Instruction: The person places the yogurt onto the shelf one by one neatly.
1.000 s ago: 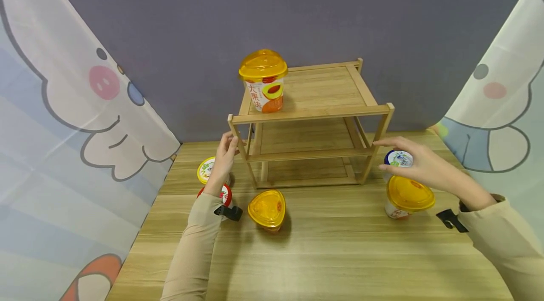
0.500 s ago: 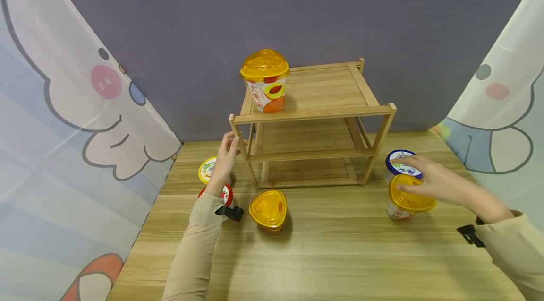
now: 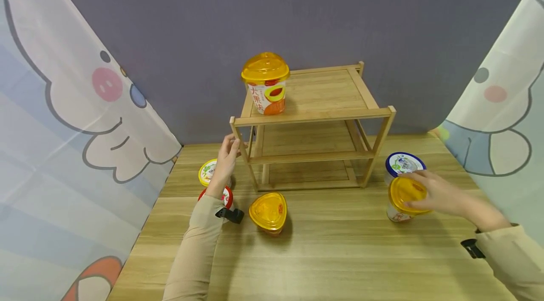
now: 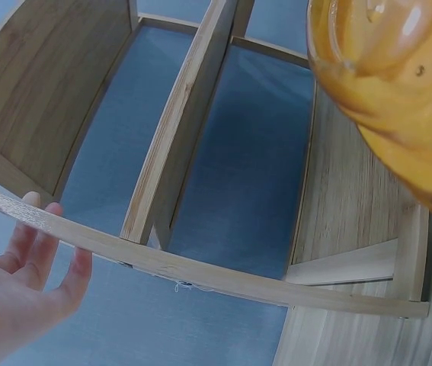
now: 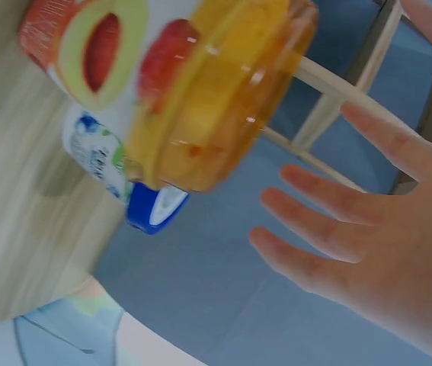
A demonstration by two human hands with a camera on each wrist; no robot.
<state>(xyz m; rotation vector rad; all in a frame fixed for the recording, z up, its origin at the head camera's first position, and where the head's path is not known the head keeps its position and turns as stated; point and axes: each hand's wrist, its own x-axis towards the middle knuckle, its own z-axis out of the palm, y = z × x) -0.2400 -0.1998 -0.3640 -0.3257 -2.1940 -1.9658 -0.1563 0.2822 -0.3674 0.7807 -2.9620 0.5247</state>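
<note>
My left hand (image 3: pixel 227 155) holds the left front post of a three-level wooden rack (image 3: pixel 312 114). In the left wrist view its fingertips (image 4: pixel 81 263) lie against that post. At the right, my right hand (image 3: pixel 437 194) hovers by a fruit cup with a domed orange lid (image 3: pixel 401 197). The right wrist view shows the fingers spread, apart from this fruit cup (image 5: pixel 200 99). Just behind it stands a blue-lidded tub (image 3: pixel 401 163). Another orange-lidded fruit cup (image 3: pixel 265 86) is on the rack's top board, and a third fruit cup (image 3: pixel 268 211) stands in front of the rack.
A yellow-lidded tub (image 3: pixel 207 172) and a red-lidded tub (image 3: pixel 227 197) stand left of the rack, partly behind my left arm. The wooden table (image 3: pixel 331 258) ends at a grey back wall (image 3: pixel 314 12). Printed cartoon curtains (image 3: pixel 63 116) hang at both sides.
My right hand has come away from the rack's right front post and moved right and down to the orange-lidded fruit cup. The left hand stays on its post.
</note>
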